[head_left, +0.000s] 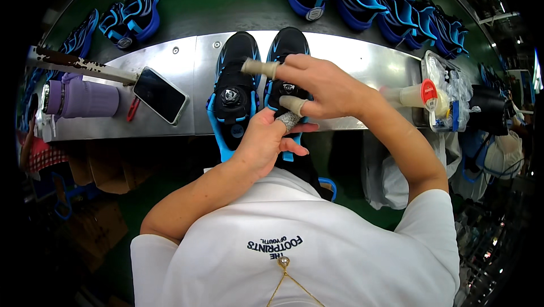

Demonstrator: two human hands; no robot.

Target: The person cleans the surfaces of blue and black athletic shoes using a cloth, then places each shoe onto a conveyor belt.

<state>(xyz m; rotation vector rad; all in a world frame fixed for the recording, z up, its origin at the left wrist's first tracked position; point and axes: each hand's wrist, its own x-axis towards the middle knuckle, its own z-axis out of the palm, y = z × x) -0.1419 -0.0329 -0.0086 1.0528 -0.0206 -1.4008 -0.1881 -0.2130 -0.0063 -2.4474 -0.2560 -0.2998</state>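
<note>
one black-and-blue shoe [235,75] in the middle of the frame, second shoe [288,43] just right of it, both partly on a shiny metal table [170,64], right hand [334,89] spread over second shoe, left hand [262,144] near its heel, cannot tell if pinching, purple bottle [92,97] at left

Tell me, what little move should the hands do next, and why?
Perhaps the right hand should close its fingers around the dial on the right shoe: they're spread apart, with the dial showing between them, and the left hand is at the same shoe.
</note>
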